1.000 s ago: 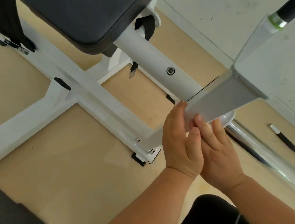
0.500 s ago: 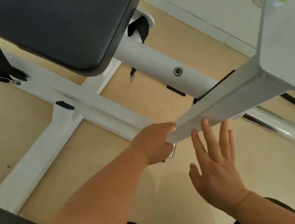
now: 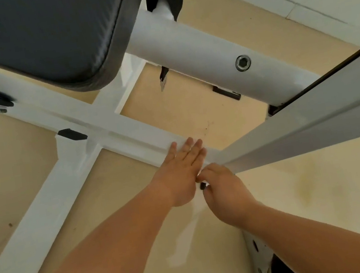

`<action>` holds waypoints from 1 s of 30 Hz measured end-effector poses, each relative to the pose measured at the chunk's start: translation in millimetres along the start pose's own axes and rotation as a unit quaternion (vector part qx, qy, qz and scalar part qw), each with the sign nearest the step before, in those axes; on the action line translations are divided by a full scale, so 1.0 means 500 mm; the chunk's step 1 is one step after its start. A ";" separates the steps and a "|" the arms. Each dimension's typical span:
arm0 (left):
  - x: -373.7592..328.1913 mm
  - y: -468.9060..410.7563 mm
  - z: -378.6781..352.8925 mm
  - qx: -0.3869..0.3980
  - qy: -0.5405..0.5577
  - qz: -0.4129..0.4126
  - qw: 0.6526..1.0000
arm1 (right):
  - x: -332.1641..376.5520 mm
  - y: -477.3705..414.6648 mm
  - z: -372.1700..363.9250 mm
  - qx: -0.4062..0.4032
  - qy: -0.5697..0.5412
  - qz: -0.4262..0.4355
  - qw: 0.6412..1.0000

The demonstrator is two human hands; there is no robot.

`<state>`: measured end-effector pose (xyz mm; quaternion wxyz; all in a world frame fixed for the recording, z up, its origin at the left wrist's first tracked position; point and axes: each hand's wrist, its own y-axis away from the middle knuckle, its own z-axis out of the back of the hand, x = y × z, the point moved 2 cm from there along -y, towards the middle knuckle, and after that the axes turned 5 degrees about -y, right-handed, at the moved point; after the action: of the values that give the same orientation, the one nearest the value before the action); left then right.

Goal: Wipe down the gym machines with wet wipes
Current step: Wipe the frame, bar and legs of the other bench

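Note:
A white gym machine frame lies on the floor, and its floor beam [image 3: 127, 138] runs diagonally across the view. A grey square bar [image 3: 315, 123] slopes down from the right and meets that beam. My left hand [image 3: 180, 172] lies flat on the beam with its fingers straight, right at the joint. My right hand [image 3: 225, 190] sits just beside it under the bar's lower end, fingers curled, pinching a small white piece that looks like the wet wipe [image 3: 201, 172]. Most of the wipe is hidden between my hands.
A black padded seat [image 3: 39, 40] hangs over the top left. A thick white tube [image 3: 195, 48] with a bolt [image 3: 243, 63] crosses behind the bar. A second white beam [image 3: 45, 218] runs toward the bottom left. Beige floor surrounds the frame, with a white wall at top right.
My left hand let go of the bar's end and flattened onto the floor beam. My right hand closed from spread fingers and moved in against the left. The view moved closer.

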<state>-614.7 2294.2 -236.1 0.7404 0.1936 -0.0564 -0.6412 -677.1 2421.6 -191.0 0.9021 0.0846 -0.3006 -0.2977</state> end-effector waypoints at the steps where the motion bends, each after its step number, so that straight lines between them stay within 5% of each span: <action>1: 0.001 -0.002 0.000 0.000 0.001 -0.008 1.000 | -0.006 -0.004 -0.005 -0.047 -0.025 -0.016 0.998; 4: 0.018 0.003 0.010 -0.033 0.110 -0.003 0.993 | 0.005 0.000 -0.022 -0.137 -0.098 -0.012 0.986; 8: 0.040 0.001 0.033 -0.126 0.326 0.025 0.937 | 0.040 -0.016 -0.047 -0.065 -0.090 0.026 0.994; 12: 0.063 0.001 0.026 -0.177 0.377 0.070 0.907 | 0.056 -0.063 -0.072 -0.037 0.000 0.061 0.997; 17: 0.089 0.028 0.014 -0.210 0.328 0.082 0.917 | 0.036 -0.102 -0.100 0.013 0.140 -0.030 0.990; 20: 0.136 0.057 0.011 -0.255 0.167 0.161 0.939 | 0.030 -0.097 -0.105 0.018 0.135 -0.032 0.990; 25: 0.221 0.103 -0.017 -0.112 0.022 0.297 0.948 | 0.030 -0.084 -0.117 0.010 0.144 -0.075 0.987; 30: 0.253 0.113 -0.019 -0.123 0.043 0.291 0.948 | 0.111 -0.161 -0.150 0.037 0.176 0.004 0.984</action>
<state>-537.3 2179.2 -245.4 0.9144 0.1037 0.0007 -0.3913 -636.3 2321.8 -251.0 0.9384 0.1680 -0.1485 -0.2627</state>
